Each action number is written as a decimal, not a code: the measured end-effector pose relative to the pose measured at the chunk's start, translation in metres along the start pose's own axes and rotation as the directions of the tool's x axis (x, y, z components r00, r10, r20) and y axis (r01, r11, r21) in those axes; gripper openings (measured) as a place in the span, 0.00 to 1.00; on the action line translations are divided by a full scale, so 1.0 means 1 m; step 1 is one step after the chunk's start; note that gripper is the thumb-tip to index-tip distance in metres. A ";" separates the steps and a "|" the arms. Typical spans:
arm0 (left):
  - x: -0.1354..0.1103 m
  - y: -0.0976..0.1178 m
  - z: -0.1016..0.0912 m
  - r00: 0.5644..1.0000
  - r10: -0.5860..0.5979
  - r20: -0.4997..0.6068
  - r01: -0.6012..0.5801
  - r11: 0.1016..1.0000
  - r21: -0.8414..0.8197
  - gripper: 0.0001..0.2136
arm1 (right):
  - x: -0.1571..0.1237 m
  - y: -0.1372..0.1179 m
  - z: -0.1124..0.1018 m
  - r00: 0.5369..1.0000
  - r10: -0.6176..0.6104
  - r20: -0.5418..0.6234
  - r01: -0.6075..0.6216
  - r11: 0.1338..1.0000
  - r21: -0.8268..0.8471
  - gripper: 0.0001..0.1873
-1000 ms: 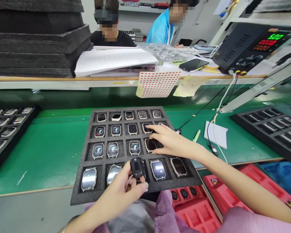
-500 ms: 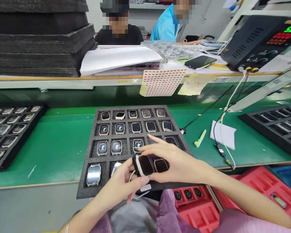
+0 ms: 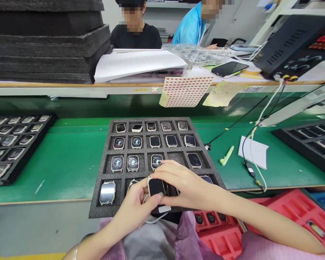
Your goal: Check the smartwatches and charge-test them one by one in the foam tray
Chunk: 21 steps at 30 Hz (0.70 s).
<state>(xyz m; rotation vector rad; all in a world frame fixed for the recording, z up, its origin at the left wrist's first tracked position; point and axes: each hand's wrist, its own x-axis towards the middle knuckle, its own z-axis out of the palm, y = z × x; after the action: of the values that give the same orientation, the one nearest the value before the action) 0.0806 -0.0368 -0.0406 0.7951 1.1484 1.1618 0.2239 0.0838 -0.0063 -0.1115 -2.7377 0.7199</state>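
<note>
A smartwatch point(image 3: 155, 186) with a dark screen and a pale case is held above the front row of a grey foam tray point(image 3: 96, 202). My left hand point(image 3: 137, 200) grips it from the left, its thumb over the lower screen edge. Curved around the top and right side of the same watch are the fingers and thumb of my right hand point(image 3: 181, 180). A white cable point(image 3: 155, 219) runs below my left hand; its upper end is hidden. Several other watches sit in the tray's compartments, and a few show lit dials, such as the watch point(image 3: 157, 161) just beyond my fingers.
More watch trays lie at left point(image 3: 34, 142) and right point(image 3: 311, 144). A green tool-like piece point(image 3: 226, 156), white paper point(image 3: 253, 151) and cables point(image 3: 249, 168) are on the green table. Red trays point(image 3: 219, 242) are below right. Black foam point(image 3: 43, 54) is stacked on the shelf; two people sit behind.
The held watch has shifted slightly left and turned, and my right hand has moved left, closer around it. The view has also shifted slightly.
</note>
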 end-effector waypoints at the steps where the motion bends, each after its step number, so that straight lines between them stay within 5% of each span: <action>1: 0.000 0.000 0.000 1.000 0.026 0.011 -0.026 1.000 -0.005 0.12 | -0.002 0.000 0.002 1.000 -0.011 -0.024 0.011 1.000 0.009 0.18; 7: 0.001 -0.007 -0.004 0.992 0.080 0.099 -0.071 0.994 -0.084 0.12 | -0.008 0.000 0.009 0.995 0.011 -0.100 -0.005 0.998 0.064 0.17; 15: 0.000 -0.008 -0.004 0.990 0.081 0.116 -0.074 0.995 -0.059 0.11 | -0.008 0.000 0.007 0.997 0.045 -0.064 -0.035 0.988 0.153 0.20; 21: 0.000 -0.004 -0.002 0.990 0.056 0.126 -0.070 0.992 0.107 0.11 | -0.014 0.001 0.009 0.997 0.027 -0.071 -0.020 0.996 0.089 0.19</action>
<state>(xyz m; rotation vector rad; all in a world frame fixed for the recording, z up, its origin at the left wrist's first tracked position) 0.0796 -0.0382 -0.0447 0.9815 1.0988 1.0925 0.2345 0.0785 -0.0176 -0.1474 -2.6365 0.8252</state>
